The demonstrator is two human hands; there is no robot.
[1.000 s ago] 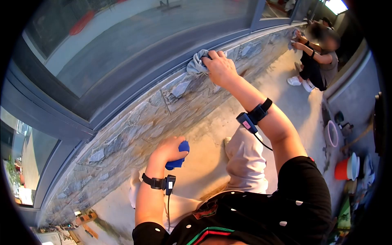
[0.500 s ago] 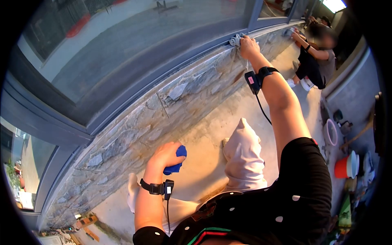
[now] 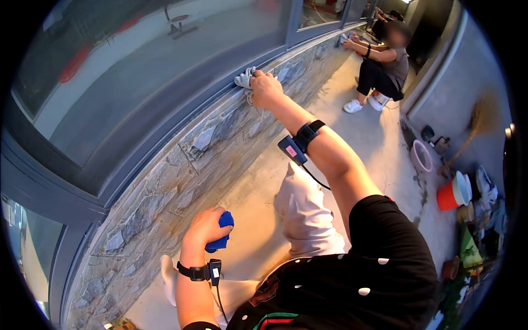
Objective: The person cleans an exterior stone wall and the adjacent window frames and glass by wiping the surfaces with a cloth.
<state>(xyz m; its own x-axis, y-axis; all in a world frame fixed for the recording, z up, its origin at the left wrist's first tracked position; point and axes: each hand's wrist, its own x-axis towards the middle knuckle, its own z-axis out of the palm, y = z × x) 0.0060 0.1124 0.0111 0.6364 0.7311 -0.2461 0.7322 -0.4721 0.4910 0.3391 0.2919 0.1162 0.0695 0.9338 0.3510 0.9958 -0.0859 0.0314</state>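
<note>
My right hand [image 3: 267, 89] is closed on a crumpled grey cloth [image 3: 245, 78], pressed against the ledge [image 3: 214, 104] under the window frame. Part of the cloth hangs down over the stone wall [image 3: 181, 165]. Lower down, my left hand [image 3: 205, 225] is wrapped round a folded blue cloth [image 3: 221, 234], beside the wall and above the floor. Its fingertips are partly hidden behind the cloth. Each of my wrists wears a black strap with a small box and a cable.
A co-worker [image 3: 385, 60] sits on a white bucket [image 3: 378, 100] farther along the wall, hands at the ledge. On the right are a pink basin [image 3: 421, 156], a broom [image 3: 484, 115] and a red bucket [image 3: 449, 197]. Large window glass [image 3: 181, 60] rises above the ledge.
My right hand has slid the grey cloth along the ledge toward me. The view has turned a little, so the co-worker appears farther left. My left hand still holds the blue cloth.
</note>
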